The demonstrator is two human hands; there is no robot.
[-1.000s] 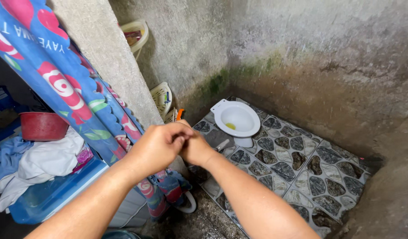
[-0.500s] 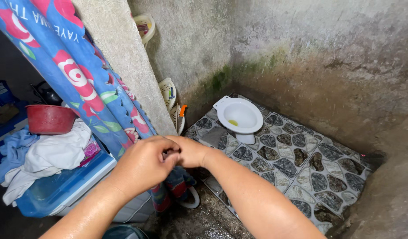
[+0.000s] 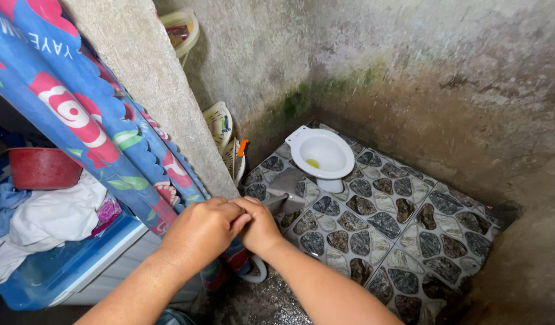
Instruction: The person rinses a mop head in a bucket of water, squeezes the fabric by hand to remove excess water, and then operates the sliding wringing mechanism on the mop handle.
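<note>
Hands are pressing together, left hand (image 3: 204,232) wrapping right hand (image 3: 260,225); nothing visibly held. Wet tiles (image 3: 374,238) beside the curtain (image 3: 102,132) are posing a slip risk.

The left hand (image 3: 202,232) and the right hand (image 3: 260,225) meet low in the view, at about six o'clock. They touch each other, bare and empty of anything that shows. The left hand is curled, knuckles up, its fingers (image 3: 238,218) folded over the thumb side of the right hand. The right hand lies just at three o'clock of the left, fingers bent inward under it.
</note>
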